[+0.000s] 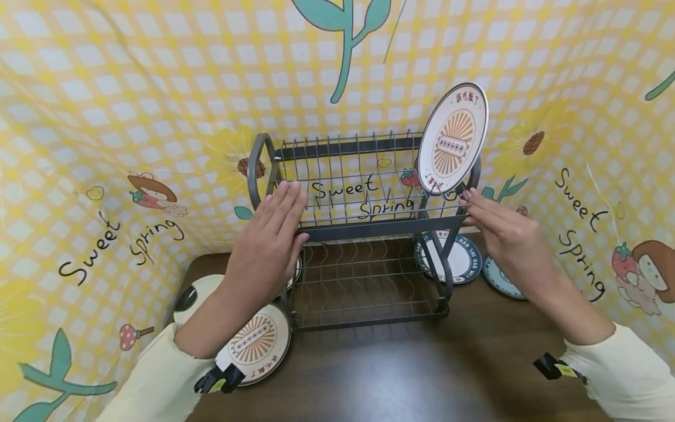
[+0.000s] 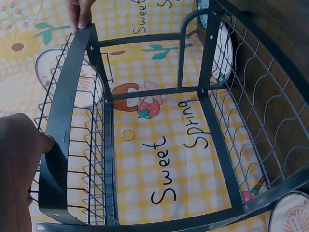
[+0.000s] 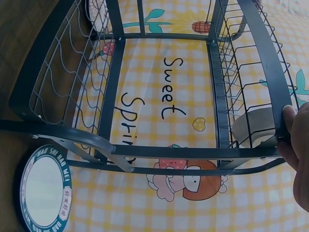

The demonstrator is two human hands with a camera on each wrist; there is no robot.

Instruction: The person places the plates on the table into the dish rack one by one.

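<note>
A dark grey two-tier dish rack [image 1: 379, 229] stands on the brown table. One white plate [image 1: 452, 143] with an orange sunburst print stands tilted on edge at the right end of its upper tier. My left hand [image 1: 263, 246] rests on the left end of the upper front rail, fingers straight and thumb [image 2: 44, 143] touching the rail. At the other end of that rail, my right hand [image 1: 508, 231] pinches the corner with bent fingers, just below the plate. The lower tier's wavy wires [image 1: 364, 281] hold no dish.
Left of the rack lie another sunburst plate [image 1: 258, 346] and a pale rounded dish [image 1: 197, 293], partly behind my forearm. A blue-rimmed plate [image 1: 459, 258] and a light-blue plate [image 1: 501, 278] lie at the right. Yellow checked cloth [image 1: 174, 117] surrounds the table's back and sides.
</note>
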